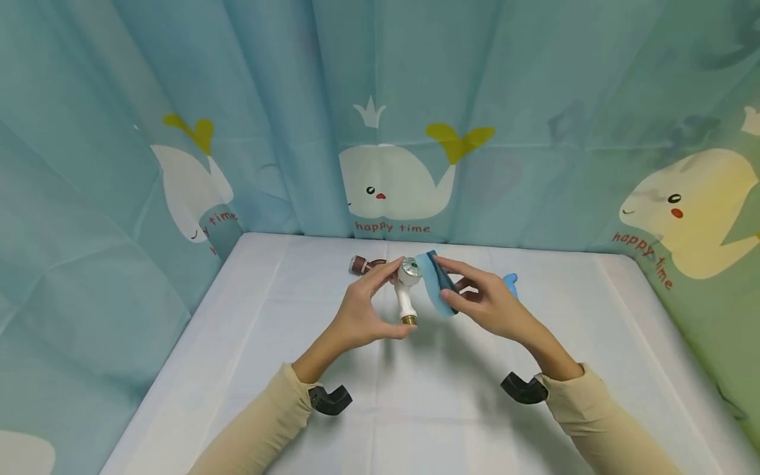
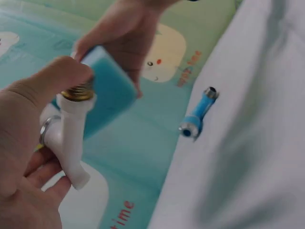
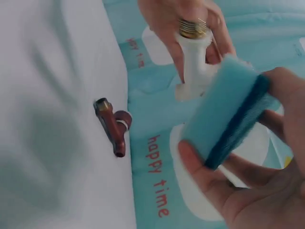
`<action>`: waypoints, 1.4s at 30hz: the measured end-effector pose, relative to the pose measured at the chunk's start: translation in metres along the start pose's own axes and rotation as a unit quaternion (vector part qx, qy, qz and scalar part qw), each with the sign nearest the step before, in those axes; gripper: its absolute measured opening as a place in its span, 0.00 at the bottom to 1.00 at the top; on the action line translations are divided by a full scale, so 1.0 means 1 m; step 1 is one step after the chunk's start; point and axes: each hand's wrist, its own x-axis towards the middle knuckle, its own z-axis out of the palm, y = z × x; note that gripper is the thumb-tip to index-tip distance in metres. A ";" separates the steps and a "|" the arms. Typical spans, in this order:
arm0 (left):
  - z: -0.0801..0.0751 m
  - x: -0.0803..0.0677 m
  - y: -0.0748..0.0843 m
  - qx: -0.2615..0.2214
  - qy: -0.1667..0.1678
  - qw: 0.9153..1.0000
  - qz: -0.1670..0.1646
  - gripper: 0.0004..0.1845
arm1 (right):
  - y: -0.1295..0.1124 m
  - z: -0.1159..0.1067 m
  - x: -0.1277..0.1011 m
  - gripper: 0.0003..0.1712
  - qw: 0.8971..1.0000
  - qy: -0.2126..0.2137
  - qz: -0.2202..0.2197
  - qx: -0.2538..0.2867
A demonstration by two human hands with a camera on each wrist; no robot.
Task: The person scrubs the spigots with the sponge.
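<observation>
A white water tap [image 1: 405, 299] with a brass threaded end and a silvery round knob is held above the table in my left hand [image 1: 361, 311]. The thumb presses the threaded end, and the fingers lie behind the body in the left wrist view. My right hand [image 1: 489, 302] grips a light blue sponge [image 3: 219, 105] with a darker blue scouring side, its thumb and fingers on opposite edges. In the head view the sponge stands right beside the tap's knob; whether they touch, I cannot tell.
A brown tap [image 3: 112, 126] lies on the white table [image 1: 285, 396], back left of my hands. To the right lies a blue tap [image 2: 201, 107], partly hidden by my right hand in the head view. A whale-printed curtain [image 1: 534, 79] rises behind the table.
</observation>
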 end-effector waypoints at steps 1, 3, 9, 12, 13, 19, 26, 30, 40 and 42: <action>0.000 0.000 -0.001 -0.009 0.008 1.000 -0.008 0.56 | 0.001 0.003 -0.003 0.32 1.000 0.003 0.007 0.012; 0.001 0.000 -0.002 -0.007 0.024 0.999 -0.021 0.55 | 0.003 0.008 -0.007 0.31 1.000 0.016 0.013 0.024; 0.003 0.003 -0.007 0.094 0.063 0.993 0.026 0.56 | 0.002 0.018 -0.010 0.29 1.000 0.001 0.005 -0.005; 0.005 0.006 -0.008 0.119 0.060 0.989 0.062 0.57 | 0.001 0.022 -0.004 0.28 0.999 -0.035 0.002 -0.001; 0.005 0.006 -0.008 0.124 0.059 0.988 0.068 0.58 | 0.000 0.022 -0.002 0.28 0.999 -0.049 -0.003 0.000; 0.005 0.002 -0.010 0.173 0.032 0.980 0.089 0.58 | 0.002 0.010 0.004 0.27 0.992 -0.126 0.010 -0.025; 0.004 0.001 -0.010 0.172 0.028 0.980 0.092 0.58 | 0.004 0.012 0.005 0.27 0.990 -0.140 0.010 -0.022; 0.004 0.000 -0.008 0.122 0.036 0.989 0.071 0.57 | 0.010 0.003 0.000 0.27 0.989 -0.148 0.009 -0.008; 0.007 0.007 0.008 -0.121 0.040 0.992 0.009 0.53 | 0.017 0.023 0.004 0.30 0.999 -0.012 0.021 -0.032; 0.007 0.009 0.012 -0.159 0.036 0.987 0.009 0.52 | 0.019 0.027 0.003 0.30 0.999 0.004 0.016 -0.046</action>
